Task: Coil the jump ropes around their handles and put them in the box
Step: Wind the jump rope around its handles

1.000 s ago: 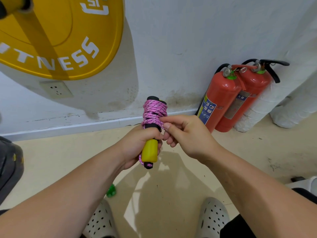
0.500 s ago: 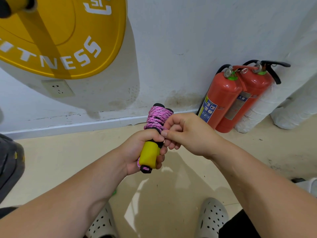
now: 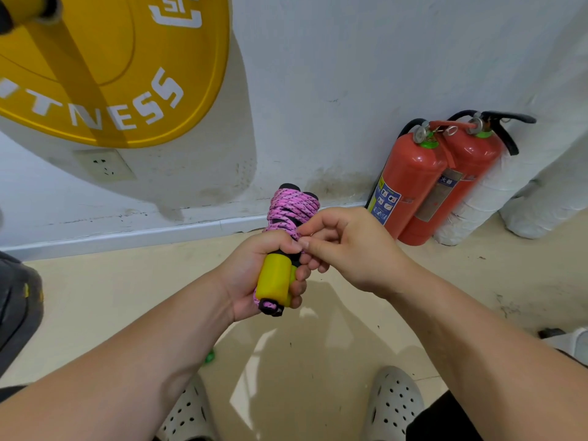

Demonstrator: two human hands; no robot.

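At the far left edge a dark grey object [image 3: 16, 313] is sitting partly out of frame; what it is cannot be told. A yellow weight plate [image 3: 111, 74] is filling the upper left before the white wall [image 3: 318, 74], with a wall socket [image 3: 105, 165] showing just beneath it. A white skirting strip [image 3: 127, 237] is running along the wall's foot, stained near the centre. The beige floor [image 3: 127, 297] is showing scuffs and a small green item [image 3: 210, 356]. At centre, held above the floor, the left hand [image 3: 251, 275] is gripping the jump rope [image 3: 292, 208] by its yellow handles [image 3: 274, 281], fingers wrapped tightly round them; the pink cord is sitting coiled about their upper part. The right hand [image 3: 346, 249], fingers curled, is pinching the cord just below the coil. Further right, two red fire extinguishers [image 3: 410, 186] are standing against the wall, touching white wrapped cylinders [image 3: 496, 192].
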